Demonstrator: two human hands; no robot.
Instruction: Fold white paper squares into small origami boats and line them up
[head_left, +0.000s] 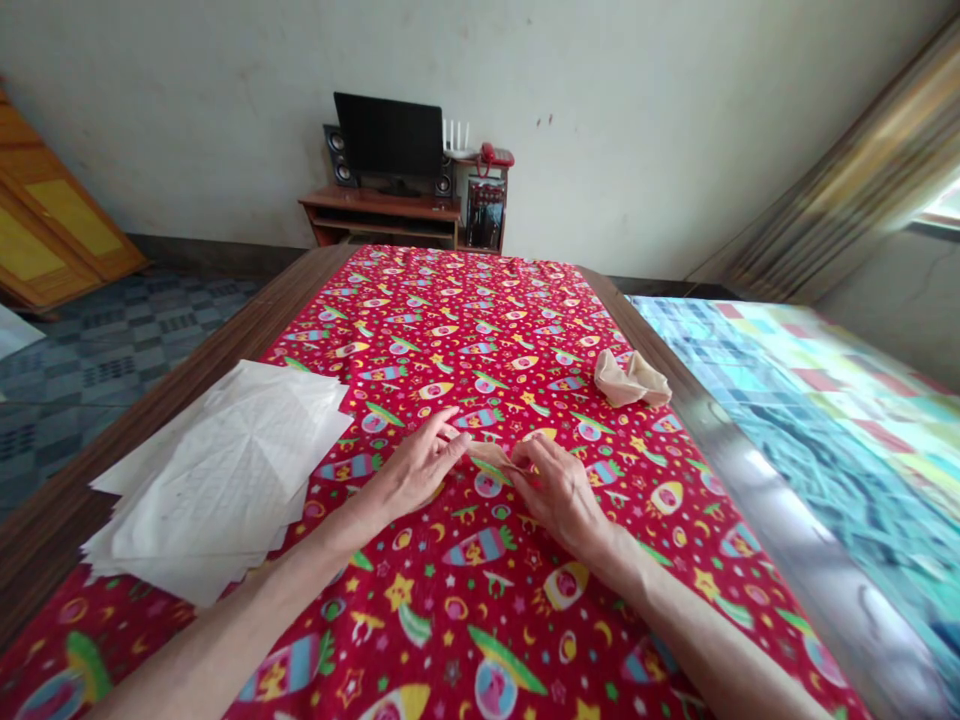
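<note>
Between my two hands, a small folded strip of pale paper (489, 454) lies just above the red patterned cloth (480, 545). My left hand (420, 462) pinches its left end between thumb and fingers. At the other end, my right hand (559, 490) has its fingers curled and closed on the paper, hiding that part. A stack of creased white paper sheets (217, 470) is spread to the left of my left forearm. Beyond my right hand, near the table's right edge, sits a folded cream paper piece (632, 380) with raised, boxy sides.
The cloth covers a brown wooden table (251, 335). To the right is a bed (810, 430) with a blue and checked cover. Against the wall stands a desk (382, 205) with a monitor (390, 140), speakers and a red telephone (491, 156). An orange cabinet (56, 210) is at left.
</note>
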